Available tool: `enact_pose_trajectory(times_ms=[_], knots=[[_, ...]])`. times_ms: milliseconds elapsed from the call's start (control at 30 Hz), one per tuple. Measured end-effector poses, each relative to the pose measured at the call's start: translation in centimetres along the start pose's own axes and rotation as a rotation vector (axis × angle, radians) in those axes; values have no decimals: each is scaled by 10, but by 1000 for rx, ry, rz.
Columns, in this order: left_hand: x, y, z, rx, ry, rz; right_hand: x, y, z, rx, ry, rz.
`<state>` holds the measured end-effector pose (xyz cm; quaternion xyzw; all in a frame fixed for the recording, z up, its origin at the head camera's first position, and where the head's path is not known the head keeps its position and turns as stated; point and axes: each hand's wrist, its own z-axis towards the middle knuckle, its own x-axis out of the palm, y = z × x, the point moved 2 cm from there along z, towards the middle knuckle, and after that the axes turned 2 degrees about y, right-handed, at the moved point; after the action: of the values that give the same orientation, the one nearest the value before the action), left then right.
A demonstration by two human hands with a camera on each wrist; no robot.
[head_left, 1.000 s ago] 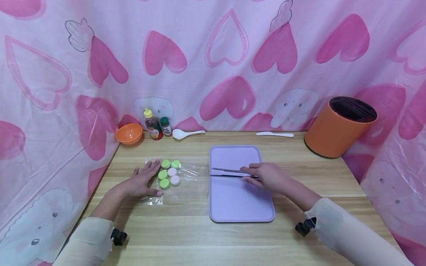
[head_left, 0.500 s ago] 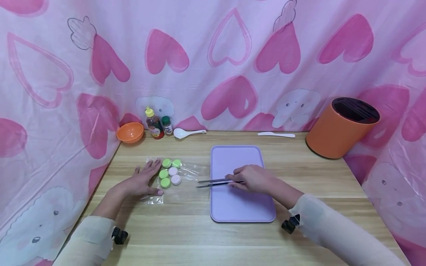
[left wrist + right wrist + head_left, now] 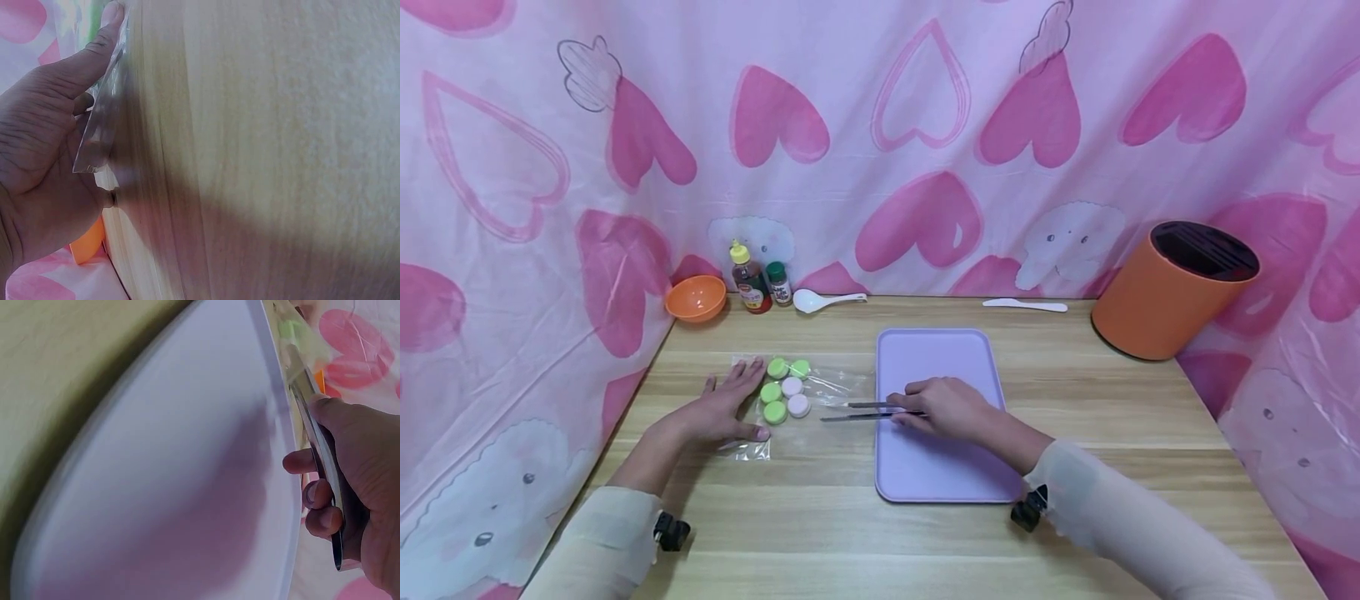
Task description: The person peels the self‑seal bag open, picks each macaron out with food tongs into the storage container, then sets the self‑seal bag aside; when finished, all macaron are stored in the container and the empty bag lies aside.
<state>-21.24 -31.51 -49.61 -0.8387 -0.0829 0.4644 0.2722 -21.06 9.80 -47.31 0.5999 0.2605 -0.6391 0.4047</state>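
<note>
Where pink fabric hangs, wooden table, tongs

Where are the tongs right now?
In the head view, the tongs are in the right hand, over the left edge of the purple tray, tips toward the round green pieces.

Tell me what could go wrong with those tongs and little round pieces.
The round pieces sit close together, so the tongs in the right hand might nudge a neighbour. The tongs' tips reach over clear plastic and could snag it. If the left hand lifted off the plastic, it might shift.
</note>
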Motion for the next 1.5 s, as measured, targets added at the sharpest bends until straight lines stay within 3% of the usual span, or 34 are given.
enact_pose_trajectory(times_ms=[233, 433, 800, 1000, 1500], knots=[[1, 1, 0, 1, -7, 5, 10, 8, 13, 44, -16, -7], [1, 1, 0, 5, -10, 6, 15, 13, 21, 19, -60, -36], [0, -2, 0, -4, -8, 30, 21, 19, 31, 32, -55, -49], [0, -4, 1, 2, -23, 98, 24, 19, 34, 39, -53, -47], [-2, -8, -1, -4, -6, 85, 28, 21, 35, 41, -73, -37]])
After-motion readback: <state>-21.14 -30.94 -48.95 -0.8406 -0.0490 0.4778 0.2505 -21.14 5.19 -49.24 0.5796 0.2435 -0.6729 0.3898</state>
